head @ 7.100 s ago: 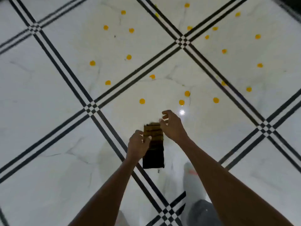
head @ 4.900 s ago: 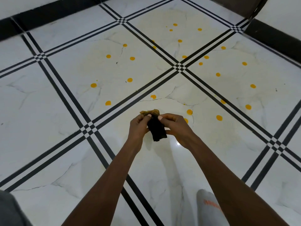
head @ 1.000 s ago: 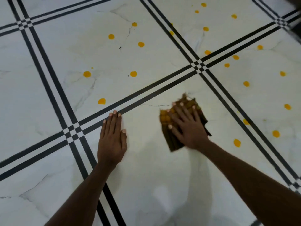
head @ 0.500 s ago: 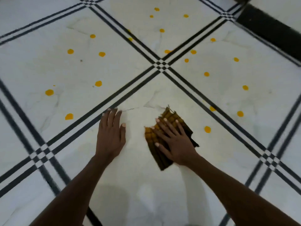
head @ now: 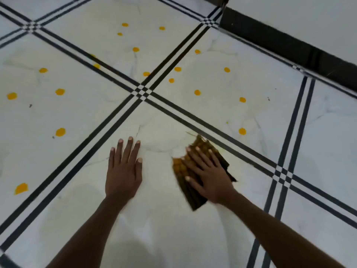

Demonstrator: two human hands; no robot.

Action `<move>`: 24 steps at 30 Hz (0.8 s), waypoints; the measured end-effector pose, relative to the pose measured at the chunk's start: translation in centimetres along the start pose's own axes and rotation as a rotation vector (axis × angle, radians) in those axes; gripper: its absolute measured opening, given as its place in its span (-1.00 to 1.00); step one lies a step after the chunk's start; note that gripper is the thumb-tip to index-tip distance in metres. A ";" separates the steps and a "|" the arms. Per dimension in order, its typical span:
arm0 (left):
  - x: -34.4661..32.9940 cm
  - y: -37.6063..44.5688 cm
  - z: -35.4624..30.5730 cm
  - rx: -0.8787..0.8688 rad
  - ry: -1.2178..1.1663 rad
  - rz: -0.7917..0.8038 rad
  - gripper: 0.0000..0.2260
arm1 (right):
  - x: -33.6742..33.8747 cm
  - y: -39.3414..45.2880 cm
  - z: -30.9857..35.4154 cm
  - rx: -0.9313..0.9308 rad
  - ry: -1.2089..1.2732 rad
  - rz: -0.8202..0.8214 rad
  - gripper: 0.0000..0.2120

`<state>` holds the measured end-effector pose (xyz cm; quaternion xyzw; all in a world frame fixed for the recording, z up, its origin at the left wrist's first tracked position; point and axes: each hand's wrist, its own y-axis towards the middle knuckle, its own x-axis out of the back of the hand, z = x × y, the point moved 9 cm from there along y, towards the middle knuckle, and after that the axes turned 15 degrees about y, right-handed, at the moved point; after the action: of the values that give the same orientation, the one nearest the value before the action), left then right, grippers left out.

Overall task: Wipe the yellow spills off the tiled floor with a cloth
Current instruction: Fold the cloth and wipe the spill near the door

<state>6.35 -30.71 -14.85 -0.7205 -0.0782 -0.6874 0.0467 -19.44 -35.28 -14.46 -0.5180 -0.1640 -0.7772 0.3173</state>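
Yellow spills (head: 60, 132), small round drops, dot the white marble-look tiled floor (head: 193, 238) with its black double grout lines (head: 143, 92), spread left, far and right of our hands. We press our right hand (head: 209, 174) flat on a folded dark brown cloth stained yellow (head: 190, 198); the fingers (head: 195, 157) are splayed and extended over its far half, not curled around it, while the cloth's near end sticks out beside the wrist and its frayed far tip shows just beyond the fingertips. The cloth lies on the near tile, just short of the black lines running to the right. Our left hand (head: 123, 171) rests palm-down on bare tile to the left of the cloth, fingers straight and together, holding nothing. The nearest drop to the cloth (head: 242, 131) sits across the lines, to the far right. A black skirting strip (head: 289, 47) edges the wall at far right.
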 end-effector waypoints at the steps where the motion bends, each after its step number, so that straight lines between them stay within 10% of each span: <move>1: 0.5 0.3 0.1 0.006 -0.001 -0.004 -0.47 | 1.8 0.4 -3.2 -0.095 0.006 -0.058 -0.41; 6: 0.5 1.3 -0.9 -0.006 -0.031 -0.025 -0.47 | 8.0 9.7 -13.9 -0.577 0.028 -0.354 -0.36; 14: -0.6 1.4 -0.3 -0.018 0.006 0.021 -0.47 | -0.4 5.7 -0.3 0.062 -0.043 0.031 -0.41; 20: 0.9 1.1 -1.1 0.001 -0.016 0.011 -0.47 | 7.1 7.7 -13.6 -0.466 -0.019 -0.229 -0.40; 24: -0.1 2.1 -0.3 -0.022 0.003 -0.018 -0.47 | 3.7 17.0 -5.7 -0.323 -0.009 -0.249 -0.40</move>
<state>6.42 -32.84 -14.84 -0.7192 -0.0771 -0.6898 0.0326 -13.14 -52.44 -14.68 -0.5413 -0.1015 -0.8243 0.1312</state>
